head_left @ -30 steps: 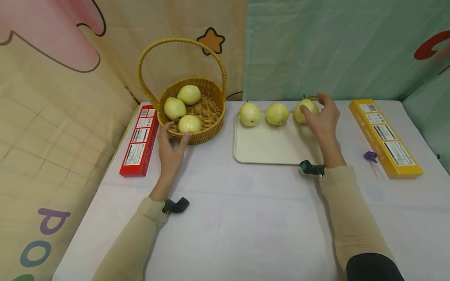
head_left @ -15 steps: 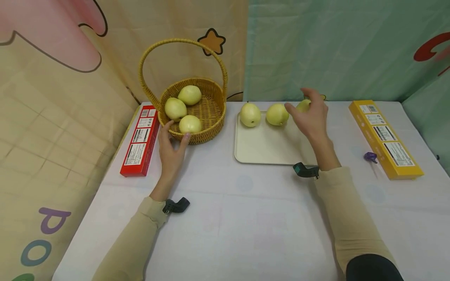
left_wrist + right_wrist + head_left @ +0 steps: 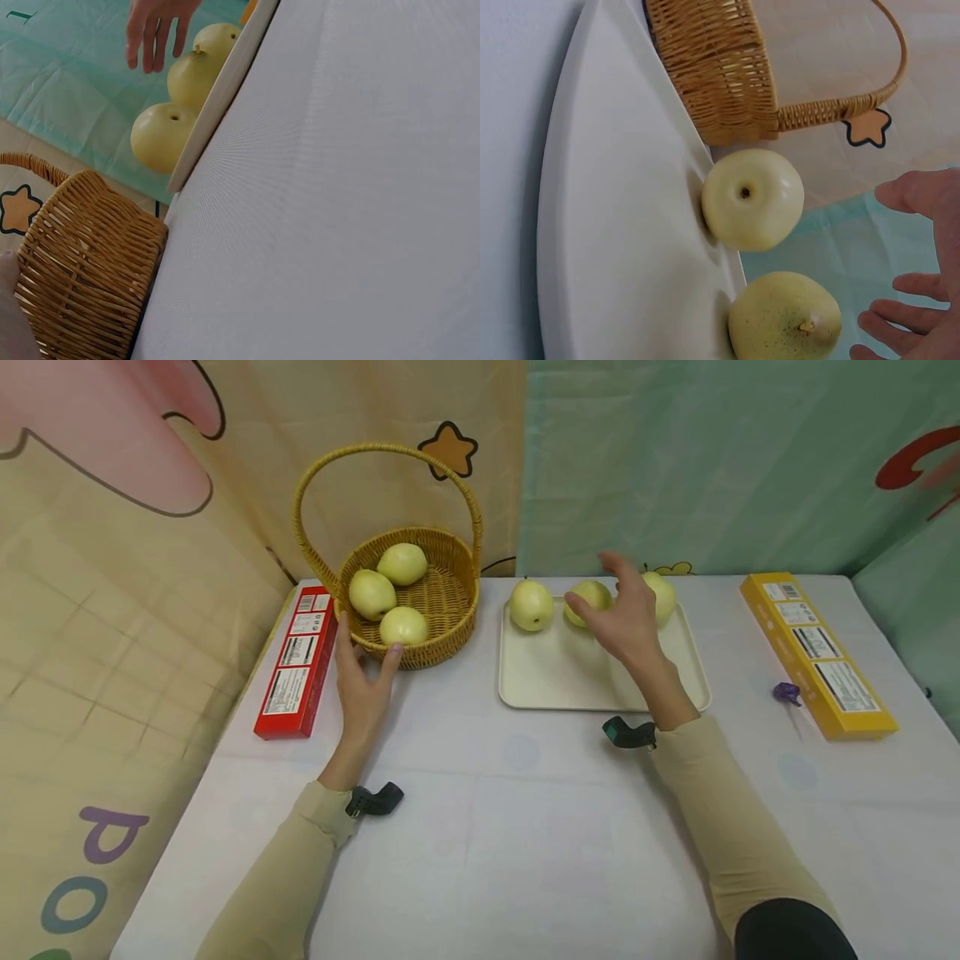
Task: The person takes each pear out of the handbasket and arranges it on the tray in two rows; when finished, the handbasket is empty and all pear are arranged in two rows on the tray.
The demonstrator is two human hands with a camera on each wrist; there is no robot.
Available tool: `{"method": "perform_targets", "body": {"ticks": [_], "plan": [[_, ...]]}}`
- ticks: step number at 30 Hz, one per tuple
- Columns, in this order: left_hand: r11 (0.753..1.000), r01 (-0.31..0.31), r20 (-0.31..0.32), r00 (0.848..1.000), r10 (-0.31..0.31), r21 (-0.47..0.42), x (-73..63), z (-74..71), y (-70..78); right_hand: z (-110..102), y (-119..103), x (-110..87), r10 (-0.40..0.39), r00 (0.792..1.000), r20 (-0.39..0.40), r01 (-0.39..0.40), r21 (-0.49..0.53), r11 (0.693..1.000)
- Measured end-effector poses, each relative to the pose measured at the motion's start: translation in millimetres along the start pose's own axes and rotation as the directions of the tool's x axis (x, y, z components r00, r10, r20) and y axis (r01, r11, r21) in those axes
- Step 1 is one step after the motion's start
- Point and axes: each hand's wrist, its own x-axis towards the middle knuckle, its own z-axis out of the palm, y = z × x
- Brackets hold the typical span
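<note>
The wicker basket (image 3: pixel 450 597) holds pale yellow-green pears (image 3: pixel 403 564) at its left side and front. My left hand (image 3: pixel 362 697) rests against the basket's front left, thumb at the front rim and fingers along the left side. In the left wrist view, the thumb (image 3: pixel 11 300) lies beside the wicker wall. A row of three pears stands along the back of the cream tray (image 3: pixel 570 681). Over the tray, my right hand (image 3: pixel 628 618) hovers with thumb and fingers spread, nearest the middle pear (image 3: pixel 588 600). The right wrist view shows a gap between this hand and the speckled pear (image 3: pixel 784 319).
A red box (image 3: pixel 296 672) lies left of the basket. On the right are a yellow box (image 3: pixel 821 660) and a small purple-wrapped lollipop (image 3: pixel 787 693). Curtains hang behind the white-covered table (image 3: pixel 487 843). The basket's tall handle (image 3: pixel 386 447) arches above it.
My right hand has moved left from the right-hand pear to near the middle one. That pear stays on the tray. The left hand remains at the basket, its fingers slightly straighter.
</note>
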Motion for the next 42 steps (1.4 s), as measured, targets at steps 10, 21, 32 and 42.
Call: {"method": "perform_targets", "body": {"ticks": [10,21,32,42], "plan": [[1.000,0.005,-0.014,1.000,-0.005,-0.011,-0.5,-1.9,-1.2,24.7,-30.3,1.6,-0.026,0.997,0.076,0.019,0.082,0.996],[0.996,-0.035,-0.034,0.999,0.032,-0.086,-1.1,3.8,5.5,54.3,-85.6,9.5,-0.189,0.956,0.227,0.151,0.173,0.973],[0.989,-0.063,-0.058,0.997,0.056,-0.134,0.9,3.6,0.0,103.4,-118.1,14.0,-0.189,0.886,0.424,0.180,0.062,0.982],[0.996,-0.027,-0.035,0.999,0.024,-0.090,3.1,0.6,-2.7,133.4,-127.8,23.1,-0.151,0.839,0.523,0.164,0.022,0.986]]}}
